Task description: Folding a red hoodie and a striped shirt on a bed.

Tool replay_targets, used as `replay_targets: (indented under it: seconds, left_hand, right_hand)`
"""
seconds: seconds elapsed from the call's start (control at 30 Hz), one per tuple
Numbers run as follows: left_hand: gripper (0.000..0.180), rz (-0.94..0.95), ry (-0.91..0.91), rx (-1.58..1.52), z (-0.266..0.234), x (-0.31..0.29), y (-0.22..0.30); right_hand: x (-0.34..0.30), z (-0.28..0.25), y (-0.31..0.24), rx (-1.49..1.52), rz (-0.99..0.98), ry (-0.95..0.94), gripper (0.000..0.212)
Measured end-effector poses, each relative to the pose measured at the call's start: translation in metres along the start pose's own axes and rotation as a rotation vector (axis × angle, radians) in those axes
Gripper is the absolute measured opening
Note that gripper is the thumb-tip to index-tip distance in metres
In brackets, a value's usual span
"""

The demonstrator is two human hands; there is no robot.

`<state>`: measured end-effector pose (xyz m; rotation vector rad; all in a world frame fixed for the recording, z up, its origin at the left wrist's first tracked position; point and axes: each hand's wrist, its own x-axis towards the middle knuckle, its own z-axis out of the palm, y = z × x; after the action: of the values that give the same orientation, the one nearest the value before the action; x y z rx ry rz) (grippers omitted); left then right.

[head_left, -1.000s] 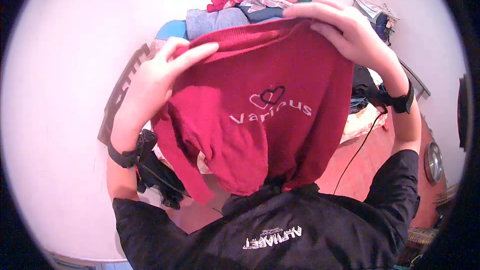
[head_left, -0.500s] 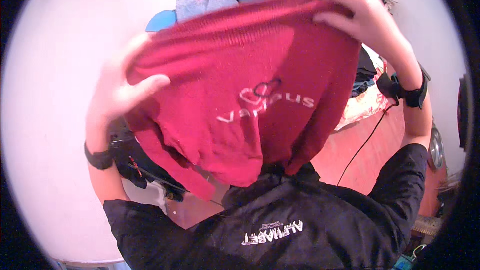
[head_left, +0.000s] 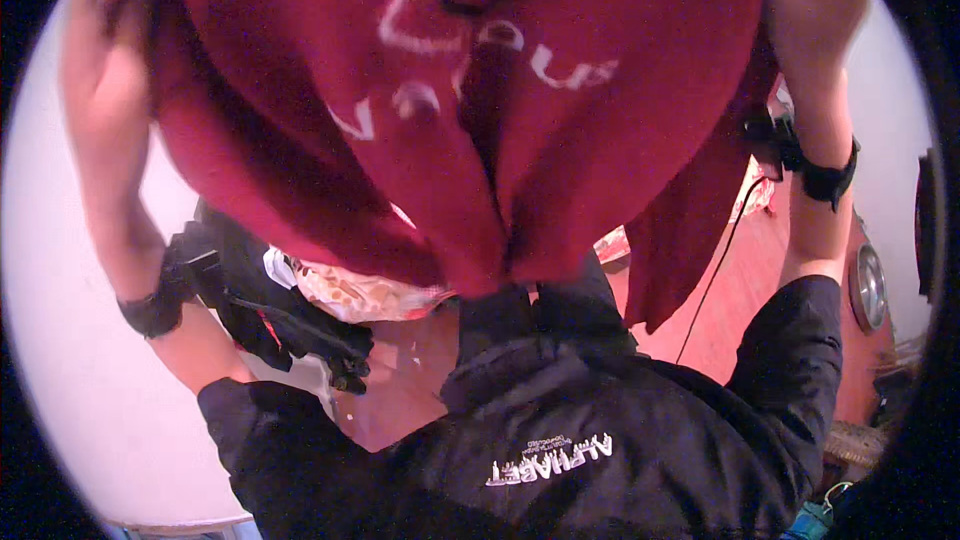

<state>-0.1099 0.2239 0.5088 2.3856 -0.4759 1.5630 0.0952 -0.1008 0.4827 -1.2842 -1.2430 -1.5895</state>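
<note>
A dark red knitted sweater (head_left: 620, 160) with pale lettering and heart outlines hangs spread in front of me, filling the upper middle of the view. My left hand (head_left: 105, 90) grips it by its left side; those fingers are partly blurred near the top edge. At the opposite side, my right hand (head_left: 815, 10) is closed on the sweater's edge, its fingertips mostly hidden. The cloth sags in deep folds between them, and a sleeve (head_left: 675, 270) dangles at the right. Both wrists wear black straps.
Black clothing (head_left: 285, 315) lies at the left, beside a floral-patterned cloth (head_left: 370, 292). A thin black cord (head_left: 712, 275) crosses the reddish floor (head_left: 690, 285). Against the right wall leans a round metal dish (head_left: 870, 287). The sweater hides much of the far side.
The sweater has come closer and now looks larger, hiding the pile of folded clothes behind it. My hands have moved farther apart, the left outward and the right outward too.
</note>
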Motion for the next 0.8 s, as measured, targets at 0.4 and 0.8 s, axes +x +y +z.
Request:
replay_targets:
  seconds: [0.4,0.8]
  left_hand:
    - [0.031,0.229,-0.059,0.363,0.022,0.003,-0.005]
    - [0.069,-0.255,-1.238,-0.784,-0.008,-0.166,0.091]
  right_hand:
    - [0.024,-0.028,0.013,-0.227,-0.457,-0.356,0.037]
    - [-0.072,-0.122,-0.069,0.976,0.147,-1.789,0.045]
